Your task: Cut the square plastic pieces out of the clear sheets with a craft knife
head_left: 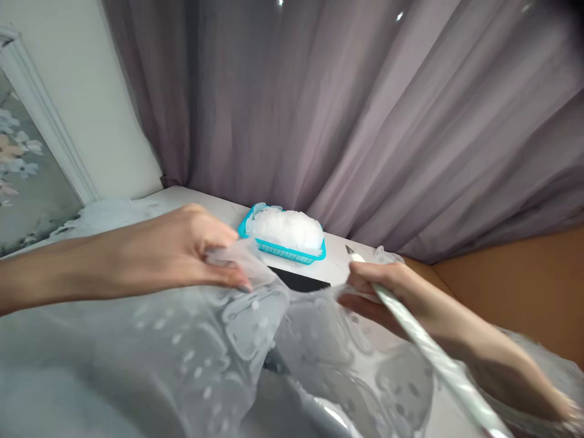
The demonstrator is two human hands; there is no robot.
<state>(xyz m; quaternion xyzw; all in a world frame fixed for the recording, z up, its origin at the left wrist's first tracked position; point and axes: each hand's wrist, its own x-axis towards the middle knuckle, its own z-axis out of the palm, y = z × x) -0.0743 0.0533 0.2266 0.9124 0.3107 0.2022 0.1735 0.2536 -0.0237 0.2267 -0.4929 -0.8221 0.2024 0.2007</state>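
Observation:
A sheer white patterned fabric (314, 340) with rounded outlines and dots spreads across the foreground. My left hand (201, 252) pinches its upper edge between thumb and fingers, lifting a fold. On the other side, my right hand (387, 283) is closed around a long white pen-like tool (424, 344) with a dark pointed tip, which points up and left. The same hand's fingers also meet the fabric's edge. Motion blurs parts of both hands, and the tool's exact kind is unclear.
Beyond the hands, a turquoise basket (292, 253) holds a heap of white, soft-looking pieces (292, 228). Near it lies a flat black item (301, 281) on the white table (205, 204). More sheer material (114, 213) lies at the left. A grey-purple curtain (274, 109) hangs behind.

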